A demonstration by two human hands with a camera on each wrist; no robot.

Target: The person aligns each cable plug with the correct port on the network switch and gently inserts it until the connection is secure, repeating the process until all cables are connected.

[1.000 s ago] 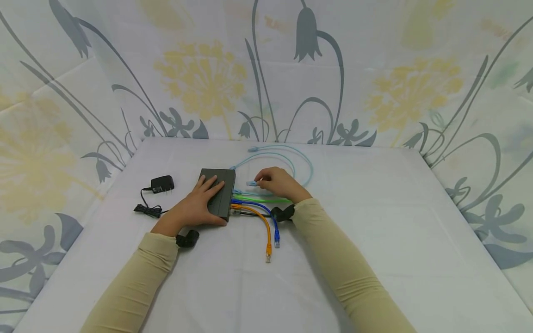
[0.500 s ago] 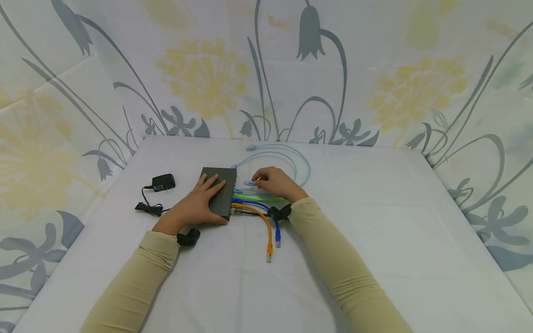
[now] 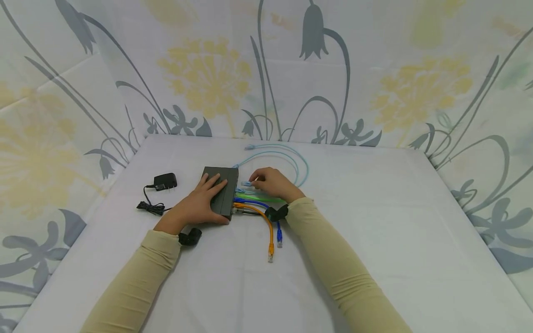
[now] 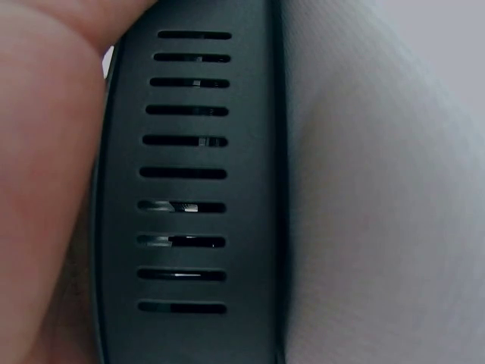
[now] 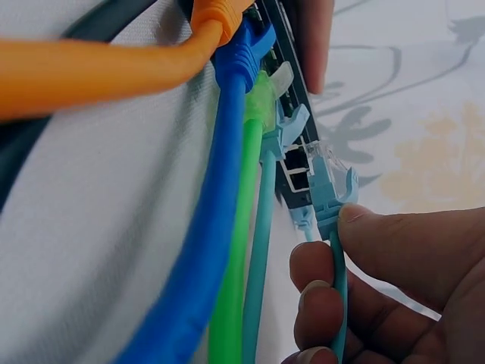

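Observation:
A dark grey network switch (image 3: 224, 192) lies on the white table, its port side facing right. My left hand (image 3: 199, 203) rests on its top with fingers spread straight, and the thumb lies along the near end. Slotted vents on the switch's side fill the left wrist view. My right hand (image 3: 275, 182) pinches a light blue network cable (image 5: 324, 193) just behind its clear plug. In the right wrist view that plug overlaps the edge of the port row. Beside it, light blue, green (image 5: 246, 182), blue (image 5: 231, 144) and orange (image 5: 151, 76) network cables are plugged in.
A black power adapter (image 3: 165, 181) with a bundled cord (image 3: 151, 208) lies left of the switch. Loose ends of the orange and blue cables point toward the near edge. Behind the right hand, light blue cable loops (image 3: 307, 164) curve across the table. Flowered cloth (image 3: 275, 69) hangs behind.
My right hand has moved slightly left with the light blue plug, nearer the ports. The left hand stays on the switch. The whole view has shifted a little.

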